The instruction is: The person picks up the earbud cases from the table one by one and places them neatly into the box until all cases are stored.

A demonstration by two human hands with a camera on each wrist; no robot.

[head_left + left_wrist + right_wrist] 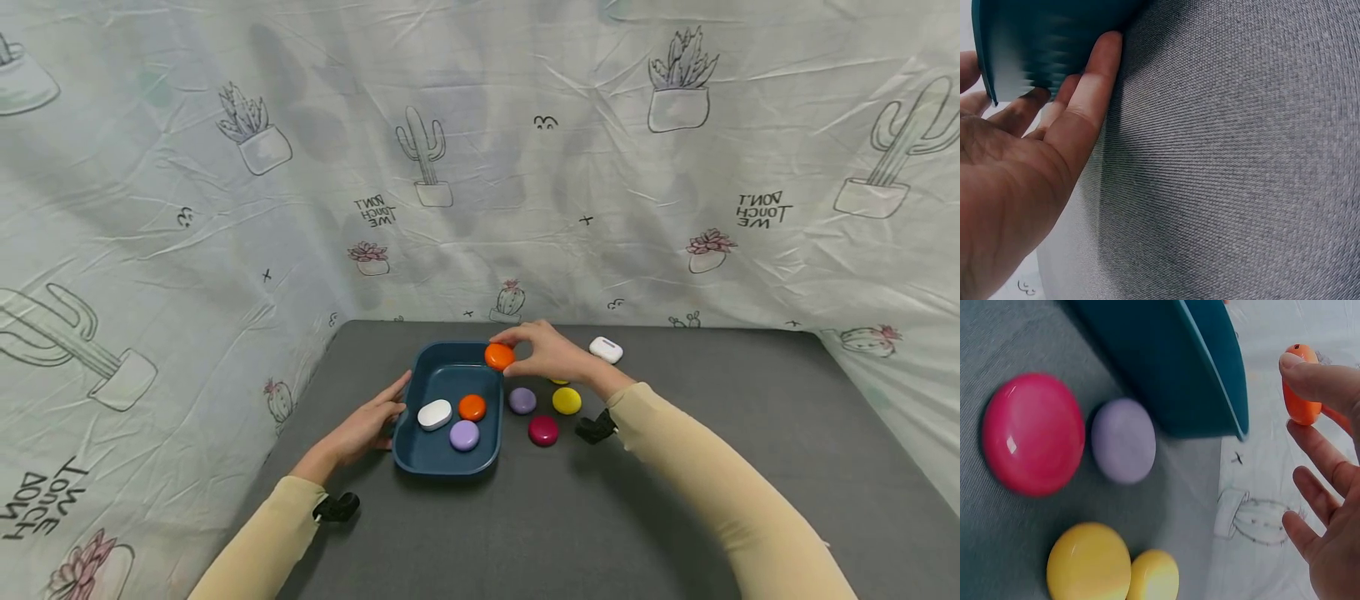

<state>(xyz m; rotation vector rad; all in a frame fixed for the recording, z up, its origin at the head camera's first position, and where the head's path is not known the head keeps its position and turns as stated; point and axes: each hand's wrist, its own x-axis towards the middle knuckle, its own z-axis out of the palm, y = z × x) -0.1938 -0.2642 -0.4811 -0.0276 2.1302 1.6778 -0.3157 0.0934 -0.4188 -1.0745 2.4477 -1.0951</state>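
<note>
My right hand (pixel 551 352) pinches a glossy orange rounded disc (pixel 499 357) between thumb and fingers, above the far right rim of a dark blue tray (pixel 447 468). In the right wrist view the held disc (pixel 1301 403) is seen edge-on, with a small dark mark at its top end. My left hand (pixel 366 427) rests against the tray's left outer side, fingers extended. Its thumb and fingers touch the outer wall (pixel 1029 37) in the left wrist view. Inside the tray lie a white oval piece (pixel 435 415), another orange disc (pixel 472 407) and a lilac disc (pixel 464 435).
Right of the tray lie a purple disc (pixel 522 401), a crimson disc (pixel 543 431) and a yellow disc (pixel 567 401), with a second yellow one (pixel 1155 575) partly hidden. Behind the right wrist sits a white rounded case (pixel 606 350). A printed cloth (pixel 480 167) hangs behind the grey table (pixel 720 400).
</note>
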